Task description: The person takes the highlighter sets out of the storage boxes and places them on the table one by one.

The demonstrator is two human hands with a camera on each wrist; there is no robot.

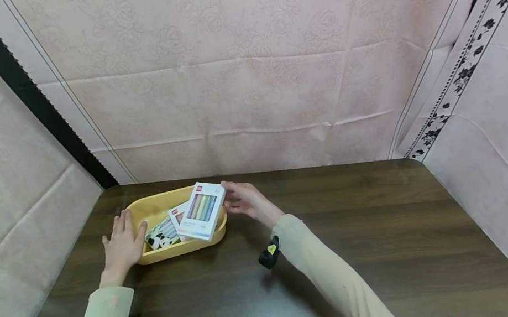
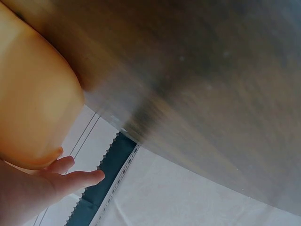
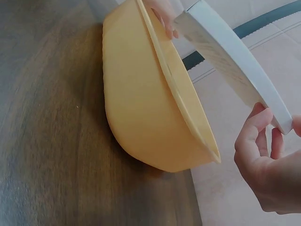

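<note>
A yellow plastic basket (image 1: 174, 254) stands near the table's back left. My left hand (image 1: 122, 248) rests on its left end, fingers spread and fairly straight; in the left wrist view this hand (image 2: 47, 188) lies against the rim. With thumb and fingers, my right hand (image 1: 248, 201) pinches the right edge of a white box of colored pencils (image 1: 203, 210), tilted above the basket's right part. The right wrist view shows the box (image 3: 235, 56) edge-on, raised over the rim. Below it in the basket lie a second white box (image 1: 177, 214) and a cow-patterned pack (image 1: 162, 234).
The brown wood-look table (image 1: 351, 254) extends in front and to the right. Pale patterned cloth (image 1: 248, 92) hangs behind it and on both sides. A black band with a yellow mark (image 1: 270, 251) sits at my right wrist.
</note>
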